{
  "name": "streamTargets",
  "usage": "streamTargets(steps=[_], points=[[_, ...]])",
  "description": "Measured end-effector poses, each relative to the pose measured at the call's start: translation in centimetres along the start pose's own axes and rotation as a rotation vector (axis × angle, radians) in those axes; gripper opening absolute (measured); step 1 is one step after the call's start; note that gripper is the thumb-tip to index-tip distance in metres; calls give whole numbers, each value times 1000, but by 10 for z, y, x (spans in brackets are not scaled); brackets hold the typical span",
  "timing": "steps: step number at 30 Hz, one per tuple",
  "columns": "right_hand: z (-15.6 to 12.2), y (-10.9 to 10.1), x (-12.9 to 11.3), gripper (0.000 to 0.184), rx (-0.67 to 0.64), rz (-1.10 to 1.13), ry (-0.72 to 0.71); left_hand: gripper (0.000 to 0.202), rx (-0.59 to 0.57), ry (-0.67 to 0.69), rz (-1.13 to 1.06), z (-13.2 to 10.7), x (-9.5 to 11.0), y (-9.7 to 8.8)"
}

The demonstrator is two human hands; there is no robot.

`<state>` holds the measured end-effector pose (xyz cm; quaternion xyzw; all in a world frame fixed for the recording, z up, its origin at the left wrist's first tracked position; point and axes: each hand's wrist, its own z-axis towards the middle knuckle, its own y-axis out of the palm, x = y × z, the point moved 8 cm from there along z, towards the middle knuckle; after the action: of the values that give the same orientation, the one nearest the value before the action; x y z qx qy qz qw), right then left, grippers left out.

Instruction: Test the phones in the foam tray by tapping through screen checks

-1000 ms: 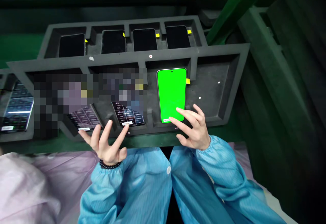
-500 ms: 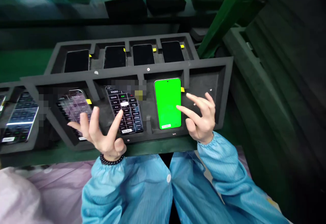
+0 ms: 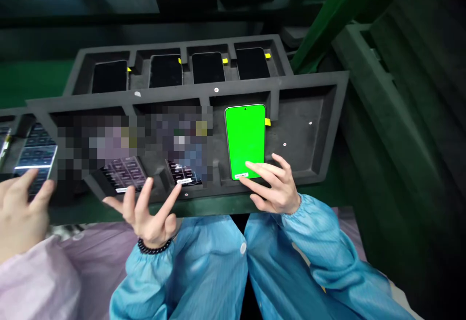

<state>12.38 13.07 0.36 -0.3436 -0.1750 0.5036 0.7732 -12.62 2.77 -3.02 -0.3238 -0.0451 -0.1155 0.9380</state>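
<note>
In the head view, the green-screened smartphone (image 3: 245, 138) lies in the front foam tray (image 3: 309, 82), the right hand (image 3: 278, 189) unclenched over its lower end; the left hand (image 3: 151, 215), splayed, grips nothing near the grid-screen smartphone (image 3: 187, 174). Screen handling looks unfinished; the dark smartphones' status is unclear.
</note>
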Motion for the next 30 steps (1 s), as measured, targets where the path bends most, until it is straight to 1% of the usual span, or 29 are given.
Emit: streamTargets(steps=[3,5,7,9,11,13,15,17,19,22,25,27,30], points=[[-1,1,2,35,-1,21,17,51,-43,16,-28,7,5,4],[-1,0,4,35,5,24,32,56,-54,-18,-35,21,7,7],[-2,-1,5,35,11,19,47,61,-72,-68,-31,41,7,12],[-2,-1,6,34,12,10,60,62,-110,-93,-34,63,9,21],[-3,-1,7,34,15,4,71,62,-158,-90,-51,83,12,32],[-4,-1,9,34,19,4,86,62,-214,-73,-69,96,14,45],[-4,-2,10,34,26,4,94,62,-267,-57,-72,103,15,56],[-4,-2,10,34,28,3,94,61,-297,-52,-66,104,14,61],[-4,-3,10,34,30,5,95,61,-277,-57,-70,102,13,58],[-3,-4,10,36,43,10,103,63,-164,-94,-52,94,7,39],[-3,-4,10,36,47,14,111,64,-37,-114,13,77,0,15],[-4,-2,11,35,41,24,117,63,7,-101,28,62,-3,4],[-6,-1,12,35,44,38,125,57,15,-56,10,38,-2,-3]])
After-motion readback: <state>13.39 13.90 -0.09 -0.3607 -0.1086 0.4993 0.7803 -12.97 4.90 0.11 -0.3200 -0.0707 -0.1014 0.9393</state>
